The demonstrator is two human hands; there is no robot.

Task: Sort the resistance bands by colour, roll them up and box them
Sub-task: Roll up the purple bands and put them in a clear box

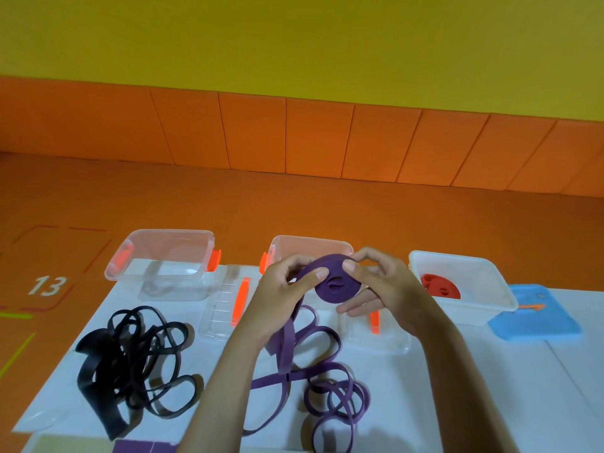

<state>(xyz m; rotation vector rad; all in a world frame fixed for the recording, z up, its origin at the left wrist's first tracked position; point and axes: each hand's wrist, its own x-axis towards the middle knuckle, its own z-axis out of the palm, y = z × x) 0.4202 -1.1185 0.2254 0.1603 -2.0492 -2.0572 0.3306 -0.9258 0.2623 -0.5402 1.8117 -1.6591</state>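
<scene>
Left hand [285, 294] and right hand [384, 284] both pinch the purple roll [336, 287] just in front of the middle box [312, 244]; I'd keep the tail [289, 335] taut, edges flush.

L grip [285, 302], R grip [389, 289] (bare)

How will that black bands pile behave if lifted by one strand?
Probably floppy: the black bands lie in slack, curling loops. Overlapping strands would likely drag up together, tangled. Unlikely to roll or tip.
</scene>
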